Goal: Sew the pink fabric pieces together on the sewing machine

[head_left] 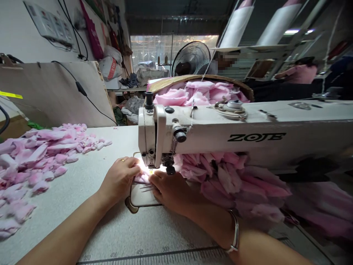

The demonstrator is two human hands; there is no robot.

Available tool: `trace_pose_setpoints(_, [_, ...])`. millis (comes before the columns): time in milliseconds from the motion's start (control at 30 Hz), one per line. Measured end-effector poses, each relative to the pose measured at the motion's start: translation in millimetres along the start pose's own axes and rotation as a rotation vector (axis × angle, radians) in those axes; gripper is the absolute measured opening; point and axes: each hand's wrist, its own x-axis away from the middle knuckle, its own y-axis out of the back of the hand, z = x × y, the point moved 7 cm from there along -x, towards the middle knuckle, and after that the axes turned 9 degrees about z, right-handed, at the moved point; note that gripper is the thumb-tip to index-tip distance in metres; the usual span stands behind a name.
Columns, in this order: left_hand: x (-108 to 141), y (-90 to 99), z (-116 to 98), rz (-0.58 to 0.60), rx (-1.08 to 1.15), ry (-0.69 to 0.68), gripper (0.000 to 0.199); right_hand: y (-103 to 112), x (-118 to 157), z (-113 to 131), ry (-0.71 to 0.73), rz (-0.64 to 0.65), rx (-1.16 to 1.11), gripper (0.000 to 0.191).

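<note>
A white sewing machine (204, 136) stands over the table, its lamp lighting the needle area. Under its head lies a small piece of pink fabric (142, 177). My left hand (120, 178) is closed on the left edge of that piece, thumb and fingers together, a ring on one finger. On the right side of the needle, my right hand (169, 189) has its fingers closed at the fabric's other edge, close to the presser foot. The needle tip is lost in the glare. Beneath the machine arm, bunched pink fabric (228, 180) lies right beside my right hand.
Small pink pieces (41, 154) are heaped on the left of the table (110, 228). Behind the machine are a container (239, 82) of pink fabric, a fan (191, 59) and thread cones (237, 25). A person in pink (302, 73) sits at the far right.
</note>
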Motion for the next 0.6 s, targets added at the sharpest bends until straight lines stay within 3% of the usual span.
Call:
trace_pose_setpoints(300, [2.1,5.4,-9.9,0.131,0.138,0.011,0.015,-0.8,3.9,4.4,0.066,0.011,-0.008,0.013])
trace_pose_setpoints(500, [5.6,17.6,-29.8,0.200,0.156,-0.088,0.010,2.3,8.1,5.2,0.056,-0.106,-0.106,0.029])
trace_pose_setpoints(600, [6.7,21.0,-36.7,0.249,0.178,-0.126,0.013,0.6,4.0,8.7,0.056,-0.087,-0.061,0.023])
